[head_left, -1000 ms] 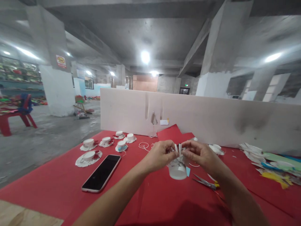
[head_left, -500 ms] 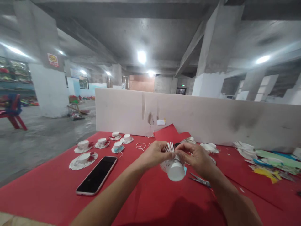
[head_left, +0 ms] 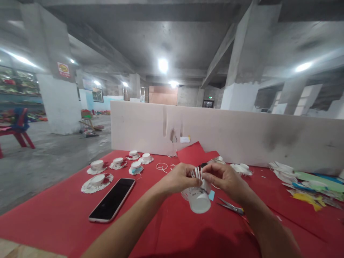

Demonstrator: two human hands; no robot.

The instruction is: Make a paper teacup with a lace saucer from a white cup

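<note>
A white paper cup (head_left: 199,203), its rim end cut into narrow strips, is held over the red tabletop with its round base facing me. My left hand (head_left: 179,180) is closed on the strips at the cup's left side, thumb in front. On the opposite side my right hand (head_left: 224,178) pinches a strip between thumb and fingers. The strips are partly hidden by my fingers. A small light-blue paper piece (head_left: 211,195) shows just right of the cup. Scissors (head_left: 231,206) lie partly spread below my right hand.
Several finished-looking small white paper hats (head_left: 97,180) sit at the left, beside a phone (head_left: 112,200). White string (head_left: 161,166) and red paper (head_left: 191,152) lie farther back. Paper scraps (head_left: 309,200) are piled at the right. A pale board (head_left: 228,132) stands along the back edge.
The cup has dipped slightly, and its base sits a little lower. My right fingers have shifted along the strips. The whole view has moved a little.
</note>
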